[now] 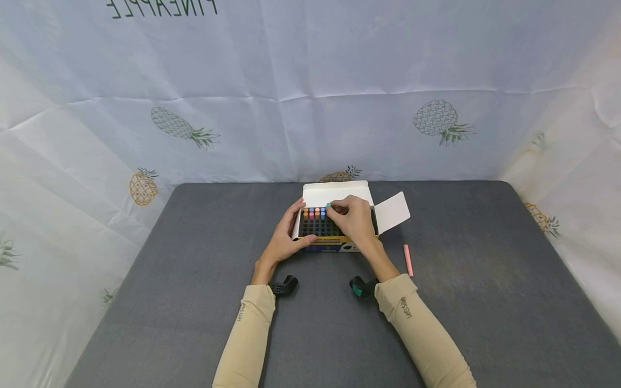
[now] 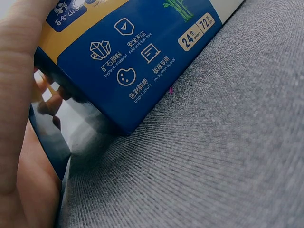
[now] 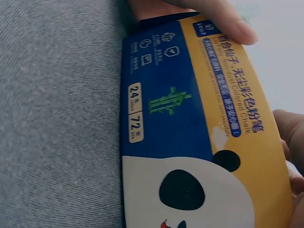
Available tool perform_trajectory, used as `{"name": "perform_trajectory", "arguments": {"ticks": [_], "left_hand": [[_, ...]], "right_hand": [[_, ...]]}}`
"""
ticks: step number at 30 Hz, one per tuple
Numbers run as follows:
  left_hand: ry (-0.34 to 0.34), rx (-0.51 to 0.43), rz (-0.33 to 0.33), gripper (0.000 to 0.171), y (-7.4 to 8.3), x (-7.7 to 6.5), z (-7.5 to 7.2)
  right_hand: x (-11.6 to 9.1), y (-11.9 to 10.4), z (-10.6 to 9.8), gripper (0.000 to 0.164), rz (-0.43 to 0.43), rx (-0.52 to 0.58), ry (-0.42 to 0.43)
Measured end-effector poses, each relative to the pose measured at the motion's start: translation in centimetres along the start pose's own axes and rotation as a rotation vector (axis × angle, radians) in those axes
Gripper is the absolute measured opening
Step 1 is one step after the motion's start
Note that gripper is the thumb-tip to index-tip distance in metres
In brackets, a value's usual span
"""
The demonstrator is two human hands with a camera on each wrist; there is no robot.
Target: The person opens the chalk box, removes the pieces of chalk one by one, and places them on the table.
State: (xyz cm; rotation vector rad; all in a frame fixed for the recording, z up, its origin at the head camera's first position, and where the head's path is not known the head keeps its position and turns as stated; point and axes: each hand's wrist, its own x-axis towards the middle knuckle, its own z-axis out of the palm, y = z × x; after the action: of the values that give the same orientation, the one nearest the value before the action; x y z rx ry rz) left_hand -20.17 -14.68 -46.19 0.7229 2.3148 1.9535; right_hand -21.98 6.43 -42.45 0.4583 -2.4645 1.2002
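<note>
A colored chalk box (image 1: 322, 248) stands with its white lid flaps (image 1: 392, 212) raised. Its front, in the right wrist view, is blue and yellow with a panda print (image 3: 190, 194). My left hand (image 1: 282, 240) grips the box's left end, thumb at the front edge and fingers toward the back. Over the black holder (image 1: 317, 227) inside, my right hand (image 1: 356, 220) pinches a green chalk stick (image 1: 328, 205) between thumb and fingers; how deep it sits in the holder is hidden. Left of it, orange, pink and blue chalk sticks (image 1: 314, 213) stand upright in the back rows.
A pink chalk stick (image 1: 408, 260) lies on the grey table (image 1: 466, 302), right of the box. Behind the table hangs a white cloth (image 1: 301, 134) printed with pineapples. Black bands (image 1: 285, 286) sit at both wrists, by the beige sleeves.
</note>
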Motion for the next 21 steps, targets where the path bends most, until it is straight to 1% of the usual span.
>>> {"name": "perform_trajectory", "arguments": {"ticks": [1, 4, 8, 11, 14, 17, 19, 21], "left_hand": [[0.000, -0.002, 0.001, 0.086, 0.0, 0.0, 0.0], [0.006, 0.002, 0.001, 0.087, -1.0, 0.1, 0.0], [0.011, 0.013, 0.009, 0.087, -2.7, 0.4, 0.0], [0.008, 0.021, 0.020, 0.086, -3.2, 0.4, -0.1], [0.009, 0.022, 0.028, 0.087, -3.4, 0.5, -0.2], [0.012, 0.039, 0.013, 0.086, -3.2, 0.5, -0.2], [0.013, 0.040, 0.003, 0.087, -2.8, 0.4, -0.1], [0.009, 0.040, -0.006, 0.087, -1.9, 0.3, -0.1]], "right_hand": [[0.1, 0.0, 0.0, 0.014, -0.007, 0.012, 0.011], [0.3, 0.0, -0.1, 0.016, -0.022, 0.029, 0.027], [0.5, 0.0, -0.1, 0.019, -0.009, 0.038, 0.010], [0.7, 0.1, -0.1, 0.019, 0.006, 0.049, -0.001], [0.7, 0.0, -0.3, 0.020, 0.012, 0.069, 0.001], [0.8, -0.3, -0.5, 0.020, 0.016, 0.109, 0.011], [0.9, -0.7, -0.8, 0.020, 0.015, 0.140, 0.022], [1.1, -1.1, -1.1, 0.020, 0.010, 0.170, 0.033]]}}
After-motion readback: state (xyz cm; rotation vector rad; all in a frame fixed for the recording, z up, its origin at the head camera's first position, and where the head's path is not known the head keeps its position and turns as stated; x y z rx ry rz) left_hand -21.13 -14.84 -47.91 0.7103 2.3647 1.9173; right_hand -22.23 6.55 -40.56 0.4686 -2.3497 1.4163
